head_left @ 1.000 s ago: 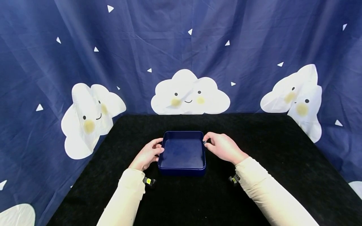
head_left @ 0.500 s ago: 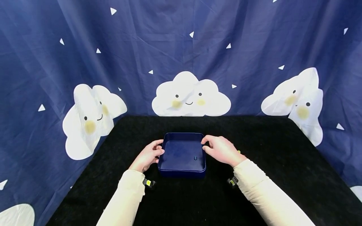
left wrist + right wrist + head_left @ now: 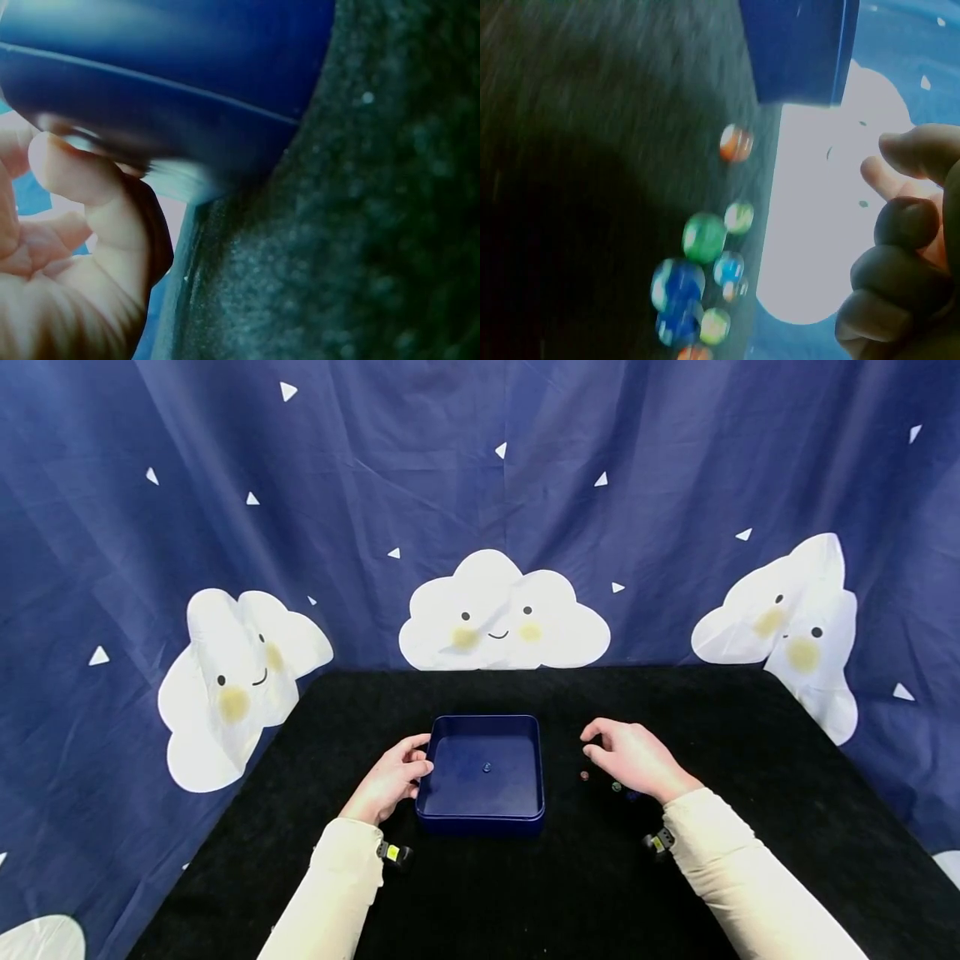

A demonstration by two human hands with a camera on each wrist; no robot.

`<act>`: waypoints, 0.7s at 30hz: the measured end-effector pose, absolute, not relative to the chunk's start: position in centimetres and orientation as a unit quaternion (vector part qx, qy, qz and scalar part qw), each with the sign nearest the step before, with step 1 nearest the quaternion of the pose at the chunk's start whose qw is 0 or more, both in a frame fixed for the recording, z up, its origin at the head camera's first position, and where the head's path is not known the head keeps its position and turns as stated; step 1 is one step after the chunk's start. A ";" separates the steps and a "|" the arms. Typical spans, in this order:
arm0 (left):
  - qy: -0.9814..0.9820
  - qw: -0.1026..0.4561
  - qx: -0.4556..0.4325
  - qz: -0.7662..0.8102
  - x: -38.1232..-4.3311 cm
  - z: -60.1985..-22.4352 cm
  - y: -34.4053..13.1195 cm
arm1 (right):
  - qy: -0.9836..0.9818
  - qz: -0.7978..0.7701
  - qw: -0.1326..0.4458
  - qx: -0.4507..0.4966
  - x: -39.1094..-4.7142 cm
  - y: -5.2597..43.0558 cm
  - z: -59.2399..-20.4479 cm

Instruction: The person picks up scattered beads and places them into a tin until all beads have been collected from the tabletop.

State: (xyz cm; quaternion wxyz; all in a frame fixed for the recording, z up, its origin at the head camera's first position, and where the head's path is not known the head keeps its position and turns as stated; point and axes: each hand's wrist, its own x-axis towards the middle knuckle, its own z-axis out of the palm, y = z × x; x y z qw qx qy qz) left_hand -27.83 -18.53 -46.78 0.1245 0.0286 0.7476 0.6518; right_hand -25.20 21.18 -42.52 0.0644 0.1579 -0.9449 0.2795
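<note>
A dark blue rectangular box (image 3: 480,818) without a lid stands on the black cloth, and one small blue marble (image 3: 487,767) lies on its floor. My left hand (image 3: 390,777) rests against the box's left side, thumb and fingertips at the wall. To the right of the box my right hand (image 3: 633,760) is raised above the table, its fingers loosely bent with nothing between them. Below it lie several glass marbles; the right wrist view shows an orange marble (image 3: 736,143), a green marble (image 3: 704,238) and a blue marble (image 3: 678,285) among them.
Black cloth (image 3: 480,902) covers the table. A blue curtain (image 3: 450,485) with white clouds and triangles hangs behind and at both sides. Small wrist cameras are strapped to both wrists.
The right hand held a marble at the box's right rim and let it go inside. That marble has rolled toward the box's middle, and the hand has moved right. The left hand stays put.
</note>
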 end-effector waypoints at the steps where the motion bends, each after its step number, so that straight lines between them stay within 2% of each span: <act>1: 0.748 0.124 0.029 0.651 -27.8 -46.8 -18.5 | -0.947 0.273 0.069 0.155 -25.2 21.7 -42.6; 8: 0.750 0.122 0.035 0.649 -27.9 -46.8 -18.5 | -0.954 0.256 0.061 0.143 -25.6 24.5 -43.2; 21: 0.758 0.124 0.036 0.639 -27.8 -46.7 -18.4 | -0.961 0.248 0.008 0.119 -25.6 27.4 -44.3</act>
